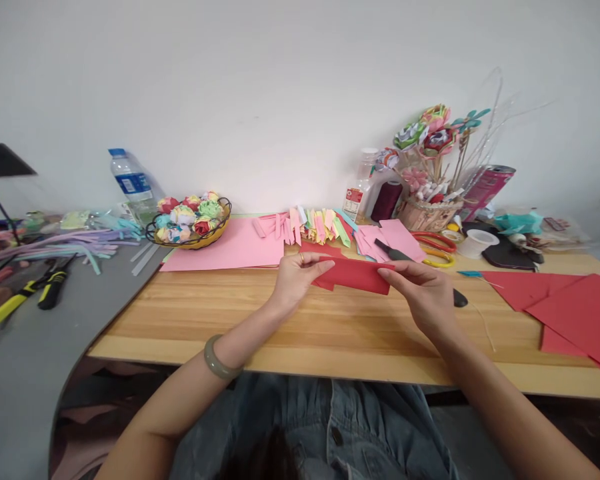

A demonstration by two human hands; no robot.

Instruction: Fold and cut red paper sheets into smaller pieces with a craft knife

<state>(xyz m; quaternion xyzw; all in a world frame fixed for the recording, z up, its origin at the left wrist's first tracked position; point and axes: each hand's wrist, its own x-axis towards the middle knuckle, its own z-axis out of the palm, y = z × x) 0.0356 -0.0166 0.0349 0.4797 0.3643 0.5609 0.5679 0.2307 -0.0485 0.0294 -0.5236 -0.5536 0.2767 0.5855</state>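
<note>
Seemingly above tabletop [360, 340], hands [295, 280] [427, 293] pinch red paper [357, 273] edges.

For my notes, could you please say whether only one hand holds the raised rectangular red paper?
No, the left hand pinches one end of the raised red paper, the right hand the other.

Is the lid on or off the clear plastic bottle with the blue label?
On: a round blue plastic cap tops the bottle.
</note>
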